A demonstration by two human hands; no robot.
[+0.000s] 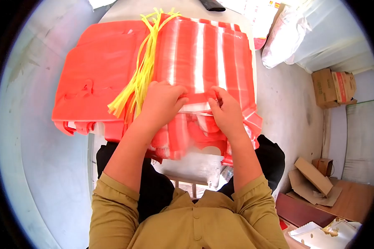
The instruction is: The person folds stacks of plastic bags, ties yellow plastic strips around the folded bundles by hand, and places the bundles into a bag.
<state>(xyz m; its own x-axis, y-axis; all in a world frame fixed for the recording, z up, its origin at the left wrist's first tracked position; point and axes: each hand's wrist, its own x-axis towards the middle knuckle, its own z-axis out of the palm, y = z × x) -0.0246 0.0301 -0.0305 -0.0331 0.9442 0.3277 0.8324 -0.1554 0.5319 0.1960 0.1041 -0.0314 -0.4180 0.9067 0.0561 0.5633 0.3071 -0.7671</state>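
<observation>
The stack of striped bags (207, 54), red and white plastic, lies on the pale table (122, 10), its near edge overhanging toward the person's lap. The left hand (164, 98) is nearly closed, fingers curled, pinching the top layer near the front. The right hand (227, 110) is nearly closed, thumb and forefinger gripping the same layer farther right. Yellow strips (143, 74) lie along the stack's left side, beside plain red bags (99, 62). Cardboard boxes (326, 89) stand well apart, at right.
</observation>
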